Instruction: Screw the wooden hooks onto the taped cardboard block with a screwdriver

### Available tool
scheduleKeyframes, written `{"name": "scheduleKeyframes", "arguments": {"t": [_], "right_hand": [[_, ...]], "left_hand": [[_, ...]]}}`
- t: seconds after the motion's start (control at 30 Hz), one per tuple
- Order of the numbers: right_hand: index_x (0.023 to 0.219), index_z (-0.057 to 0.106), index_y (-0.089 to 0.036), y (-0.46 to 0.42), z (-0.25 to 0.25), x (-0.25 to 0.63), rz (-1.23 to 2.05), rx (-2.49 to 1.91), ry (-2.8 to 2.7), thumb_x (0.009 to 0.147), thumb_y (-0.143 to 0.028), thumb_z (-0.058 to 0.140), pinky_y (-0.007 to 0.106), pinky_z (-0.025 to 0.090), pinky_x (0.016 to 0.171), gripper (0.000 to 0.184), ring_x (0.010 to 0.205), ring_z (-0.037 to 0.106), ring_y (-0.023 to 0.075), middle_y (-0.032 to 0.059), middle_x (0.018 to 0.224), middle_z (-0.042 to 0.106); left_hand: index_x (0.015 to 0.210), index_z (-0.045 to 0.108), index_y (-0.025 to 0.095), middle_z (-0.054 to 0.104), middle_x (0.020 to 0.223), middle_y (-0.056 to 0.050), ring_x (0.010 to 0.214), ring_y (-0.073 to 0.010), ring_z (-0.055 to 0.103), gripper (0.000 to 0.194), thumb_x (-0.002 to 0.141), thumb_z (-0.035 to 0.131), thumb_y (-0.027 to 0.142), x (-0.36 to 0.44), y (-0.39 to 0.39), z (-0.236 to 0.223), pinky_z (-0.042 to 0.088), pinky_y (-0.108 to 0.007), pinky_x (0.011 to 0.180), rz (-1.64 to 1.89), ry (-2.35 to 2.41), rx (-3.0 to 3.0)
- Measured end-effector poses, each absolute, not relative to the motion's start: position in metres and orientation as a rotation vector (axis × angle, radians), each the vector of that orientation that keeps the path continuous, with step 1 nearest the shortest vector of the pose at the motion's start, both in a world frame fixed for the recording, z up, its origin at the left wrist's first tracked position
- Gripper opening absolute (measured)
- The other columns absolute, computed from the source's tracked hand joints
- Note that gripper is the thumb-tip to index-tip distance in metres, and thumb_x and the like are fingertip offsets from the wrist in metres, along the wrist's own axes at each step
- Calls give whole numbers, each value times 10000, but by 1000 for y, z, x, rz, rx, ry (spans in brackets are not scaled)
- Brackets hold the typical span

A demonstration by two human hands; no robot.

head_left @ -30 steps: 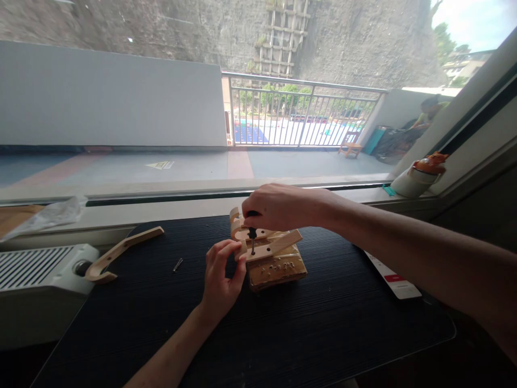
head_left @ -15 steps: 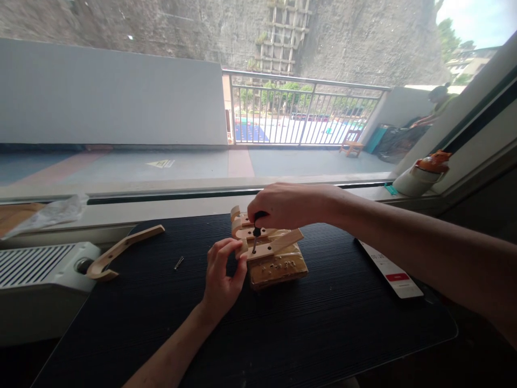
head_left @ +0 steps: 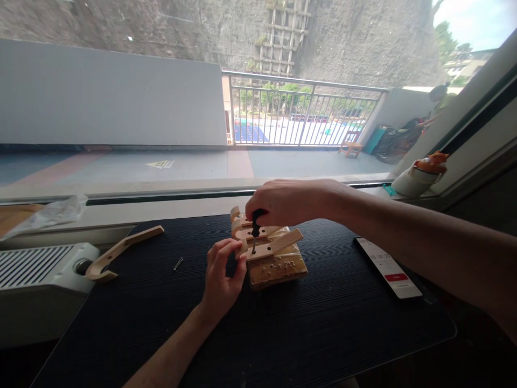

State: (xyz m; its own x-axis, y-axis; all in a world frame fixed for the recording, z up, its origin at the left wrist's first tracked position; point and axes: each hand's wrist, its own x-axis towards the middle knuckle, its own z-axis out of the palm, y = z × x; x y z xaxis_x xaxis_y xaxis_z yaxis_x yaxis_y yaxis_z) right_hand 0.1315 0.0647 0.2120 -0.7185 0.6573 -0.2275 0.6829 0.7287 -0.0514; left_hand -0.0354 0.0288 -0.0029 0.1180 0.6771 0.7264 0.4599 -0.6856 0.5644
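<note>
The bare right hand holds a black-handled metal screwdriver roughly upright at a hole in a pale wooden hook, pinched by the bare left hand.

Most of the black-handled screwdriver's grip is hidden in the bare right hand, its tip out of sight in a hole of the nearest pale wooden hook, whose curled end is partly covered by the bare left hand's fingers. Both forearms, the black wood-grain tabletop and the white slatted radiator run off-frame; small silver metal screws too tiny to count, fine print on the white-screened phone unreadable, background person blurred, partly behind the window frame.
</note>
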Motion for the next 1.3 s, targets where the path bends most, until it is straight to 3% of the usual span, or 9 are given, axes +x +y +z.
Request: {"name": "scheduleKeyframes", "arguments": {"t": [0.33, 0.5, 0.9, 1.13, 1.3], "right_hand": [[873, 685, -172, 64, 204, 138, -189, 1206, 2707, 825, -306, 431, 281, 317, 551, 291, 588, 472, 119, 61, 749, 646], [985, 672, -208, 63, 212, 137, -265, 1161, 2754, 800, -287, 468, 268, 321, 549, 287, 615, 491, 115, 47, 827, 659], [842, 684, -151, 66, 201, 135, -166, 1171, 2816, 843, -334, 398, 263, 303, 532, 340, 553, 436, 103, 57, 684, 618], [916, 672, -199, 64, 208, 134, -211, 1100, 2806, 793, -303, 497, 266, 295, 537, 237, 580, 456, 104, 40, 784, 644], [876, 679, -174, 63, 203, 133, -229, 1091, 2764, 825, -275, 435, 261, 285, 537, 268, 560, 428, 93, 42, 741, 631]], "left_hand": [[1104, 491, 230, 556, 1062, -72, 1010, -212, 549, 344, 782, 582, 152, -35, 29, -1, 451, -413, 896, 1599, 1126, 2191], [1116, 487, 233, 552, 1071, -74, 1019, -213, 545, 361, 780, 582, 140, -35, 29, -1, 448, -412, 902, 1594, 1121, 2196], [1108, 484, 223, 548, 1066, -75, 1019, -208, 541, 360, 777, 586, 125, -35, 28, -2, 443, -408, 906, 1591, 1114, 2181], [1115, 484, 215, 549, 1066, -76, 1017, -210, 542, 378, 769, 594, 113, -35, 29, -2, 441, -404, 902, 1594, 1105, 2196], [1114, 485, 215, 546, 1064, -75, 1014, -210, 539, 381, 766, 593, 106, -35, 28, -3, 441, -403, 900, 1607, 1103, 2186]]}}
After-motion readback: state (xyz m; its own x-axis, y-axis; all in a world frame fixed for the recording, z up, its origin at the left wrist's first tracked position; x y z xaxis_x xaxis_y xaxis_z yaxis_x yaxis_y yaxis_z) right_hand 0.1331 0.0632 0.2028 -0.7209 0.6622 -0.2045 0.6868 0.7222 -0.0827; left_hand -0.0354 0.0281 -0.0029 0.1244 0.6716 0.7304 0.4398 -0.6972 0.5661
